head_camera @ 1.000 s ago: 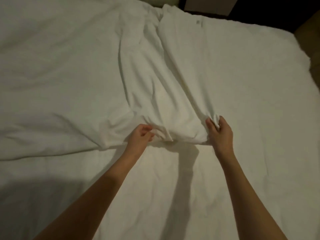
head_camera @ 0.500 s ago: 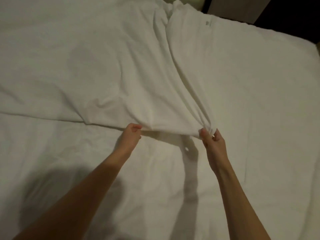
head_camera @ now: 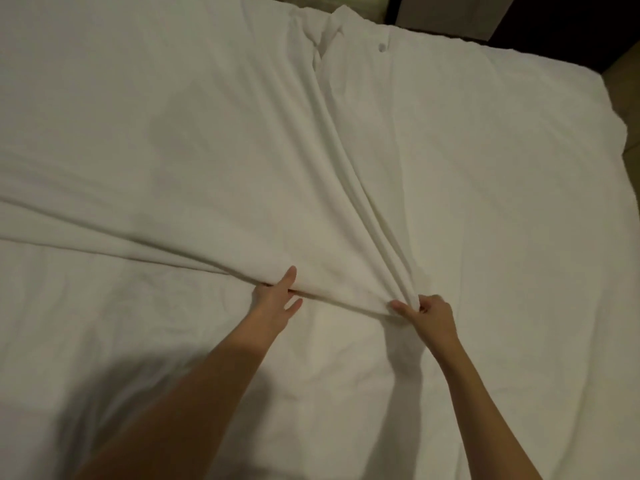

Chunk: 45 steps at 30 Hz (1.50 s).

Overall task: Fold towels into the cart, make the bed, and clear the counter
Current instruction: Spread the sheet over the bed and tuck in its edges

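Since half a second earlier, my left hand (head_camera: 277, 299) and right hand (head_camera: 427, 315) dragged the pinched sheet (head_camera: 329, 209) edge lower-centre, flattening wrinkles.

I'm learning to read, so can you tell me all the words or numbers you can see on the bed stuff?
There are none to read. The white duvet held by the left hand and the right hand shows no letters. A small grey mark near its far edge is too small to tell whether it is writing. The sheet underneath is plain.
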Motion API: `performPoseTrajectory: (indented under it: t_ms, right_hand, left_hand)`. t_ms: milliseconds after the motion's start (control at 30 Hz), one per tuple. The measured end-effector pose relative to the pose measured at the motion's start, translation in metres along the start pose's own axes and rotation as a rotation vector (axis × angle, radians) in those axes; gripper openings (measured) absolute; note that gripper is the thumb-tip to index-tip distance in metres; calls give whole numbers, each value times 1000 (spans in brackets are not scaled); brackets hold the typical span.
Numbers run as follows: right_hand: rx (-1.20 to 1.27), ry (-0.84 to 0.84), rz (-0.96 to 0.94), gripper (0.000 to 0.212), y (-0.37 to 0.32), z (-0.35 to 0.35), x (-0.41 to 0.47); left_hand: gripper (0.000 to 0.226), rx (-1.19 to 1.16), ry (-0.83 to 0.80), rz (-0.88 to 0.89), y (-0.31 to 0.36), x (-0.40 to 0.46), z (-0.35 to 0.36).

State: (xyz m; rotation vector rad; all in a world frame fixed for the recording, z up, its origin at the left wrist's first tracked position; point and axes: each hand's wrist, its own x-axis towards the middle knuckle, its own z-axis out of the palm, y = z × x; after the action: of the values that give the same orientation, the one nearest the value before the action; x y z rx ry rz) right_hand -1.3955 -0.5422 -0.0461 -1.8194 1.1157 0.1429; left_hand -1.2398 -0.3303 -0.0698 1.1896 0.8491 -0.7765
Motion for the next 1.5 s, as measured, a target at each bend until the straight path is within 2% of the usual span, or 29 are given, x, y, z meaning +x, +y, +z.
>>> performPoseTrajectory:
  t_ms: [33,133,300,400,633,767,867,1000,1167,1400,1500]
  right_hand:
    - [-7,-2,18,48,7,-2,1]
    - [15,-15,97,43,28,-9,-3]
    - [-46,141,63,52,35,-11,-3]
    - [1,158,33,40,36,-16,-12]
    - [41,150,78,34,75,-20,-50]
    - [46,132,118,35,100,-17,-75]
    - [64,151,163,40,120,-12,-93]
    - [12,161,218,36,152,-5,-123]
    - [-22,196,212,41,182,8,-164]
    - [-92,236,216,36,215,7,-217]
    - [-75,259,242,35,228,7,-228]
  left_hand:
    - [50,-10,-48,-31,-4,1,-1]
    - [34,-61,-130,-89,-12,4,2]
    - [27,-172,-77,-89,-18,0,8]
    - [18,-191,-72,-97,-26,-9,6]
    - [26,-83,8,-53,-66,-27,-10]
    - [21,-128,-31,-66,-86,-47,-25]
    - [27,-123,-38,-87,-101,-57,-37]
    - [16,-36,-50,-101,-133,-67,-63]
    - [28,31,-55,-1,-167,-76,-98]
    - [26,82,-58,-17,-211,-95,-129]
    - [34,113,-74,-21,-223,-105,-135]
